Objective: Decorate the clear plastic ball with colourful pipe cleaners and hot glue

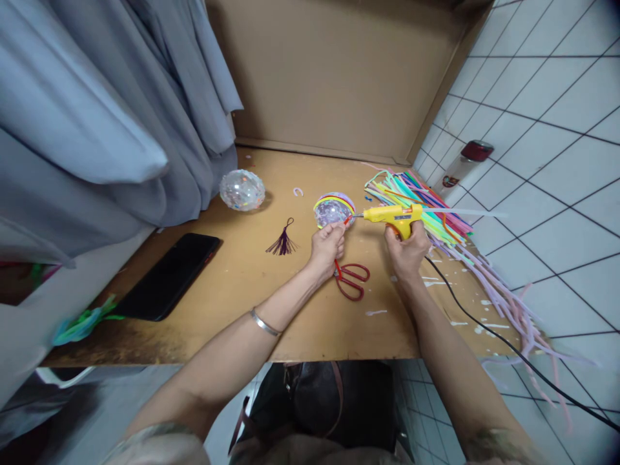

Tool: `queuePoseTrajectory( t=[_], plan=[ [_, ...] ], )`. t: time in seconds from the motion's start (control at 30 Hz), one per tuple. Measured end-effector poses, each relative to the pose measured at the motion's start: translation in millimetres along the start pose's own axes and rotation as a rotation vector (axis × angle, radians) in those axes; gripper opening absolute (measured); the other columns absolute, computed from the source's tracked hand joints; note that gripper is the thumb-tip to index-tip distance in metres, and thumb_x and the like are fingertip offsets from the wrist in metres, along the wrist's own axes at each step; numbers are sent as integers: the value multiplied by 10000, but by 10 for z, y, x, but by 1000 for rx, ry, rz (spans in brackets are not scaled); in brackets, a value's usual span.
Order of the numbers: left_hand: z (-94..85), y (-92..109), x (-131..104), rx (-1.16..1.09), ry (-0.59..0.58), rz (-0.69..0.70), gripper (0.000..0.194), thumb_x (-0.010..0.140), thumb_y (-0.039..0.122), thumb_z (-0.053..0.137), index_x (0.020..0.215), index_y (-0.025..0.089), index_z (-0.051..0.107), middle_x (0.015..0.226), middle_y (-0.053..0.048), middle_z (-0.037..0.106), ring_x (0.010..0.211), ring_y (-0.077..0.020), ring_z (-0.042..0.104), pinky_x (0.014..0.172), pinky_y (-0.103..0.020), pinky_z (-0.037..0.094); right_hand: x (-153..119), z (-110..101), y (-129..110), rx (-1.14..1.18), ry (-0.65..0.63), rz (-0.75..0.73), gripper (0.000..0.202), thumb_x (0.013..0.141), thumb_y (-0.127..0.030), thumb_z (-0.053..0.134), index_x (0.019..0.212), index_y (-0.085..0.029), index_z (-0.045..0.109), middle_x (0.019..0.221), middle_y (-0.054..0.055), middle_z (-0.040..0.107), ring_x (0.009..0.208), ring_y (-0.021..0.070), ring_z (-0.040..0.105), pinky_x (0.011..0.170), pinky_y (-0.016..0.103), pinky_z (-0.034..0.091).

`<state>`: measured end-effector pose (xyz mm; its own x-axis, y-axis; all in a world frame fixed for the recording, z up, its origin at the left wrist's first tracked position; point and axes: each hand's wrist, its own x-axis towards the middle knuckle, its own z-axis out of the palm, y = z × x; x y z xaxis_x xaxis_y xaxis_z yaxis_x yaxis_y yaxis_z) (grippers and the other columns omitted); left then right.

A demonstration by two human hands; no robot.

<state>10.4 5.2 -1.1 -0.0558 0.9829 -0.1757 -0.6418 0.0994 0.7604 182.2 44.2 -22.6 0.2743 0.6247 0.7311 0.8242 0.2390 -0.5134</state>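
Note:
My right hand [407, 250] is closed round the handle of a yellow hot glue gun [393, 216], with a long clear glue stick [465, 212] out of its back. The nozzle points left, close to a red pipe cleaner [347, 220] pinched in my left hand [328, 247]. Just behind my left fingers is a clear ball [332, 212] banded with yellow, red and purple strips. Red-handled scissors [352, 282] lie below my left hand, their blades partly hidden. A dark tassel [283, 243] lies to its left.
Behind the glue gun lies a pile of coloured pipe cleaners [411, 187], some trailing off the right edge. A second clear ball [242, 190] and a black phone [169, 278] are at left. A clear bottle [458, 169] stands by the tiled wall. The gun's cord [477, 326] runs right.

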Motion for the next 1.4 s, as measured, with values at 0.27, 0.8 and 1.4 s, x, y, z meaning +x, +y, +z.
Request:
queuePoseTrajectory(
  t=[0.27, 0.8, 1.4],
  plan=[
    [3, 5, -9, -2, -8, -3, 163, 921, 192, 624, 772, 149, 573, 402, 139, 272, 343, -14, 154, 400, -151, 103, -18, 16, -13, 5, -6, -33, 205, 750, -422, 557, 833, -239, 517, 703, 20, 572, 646, 220, 542, 675, 355, 456],
    [-8, -2, -8, 12, -15, 3, 189, 881, 245, 678, 770, 156, 554, 409, 146, 270, 339, -9, 164, 399, -151, 92, 66, 38, 88, -9, 2, 175, 277, 749, -473, 622, 840, -221, 552, 780, 55, 643, 728, 236, 577, 726, 368, 474],
    [-26, 13, -5, 2, -32, -17, 202, 899, 266, 625, 752, 167, 528, 422, 134, 302, 334, -14, 197, 391, -155, 121, 106, 106, 484, -297, -249, 277, 375, 788, -425, 656, 1000, -116, 655, 1001, 177, 656, 940, 310, 592, 861, 465, 474]
  ],
)
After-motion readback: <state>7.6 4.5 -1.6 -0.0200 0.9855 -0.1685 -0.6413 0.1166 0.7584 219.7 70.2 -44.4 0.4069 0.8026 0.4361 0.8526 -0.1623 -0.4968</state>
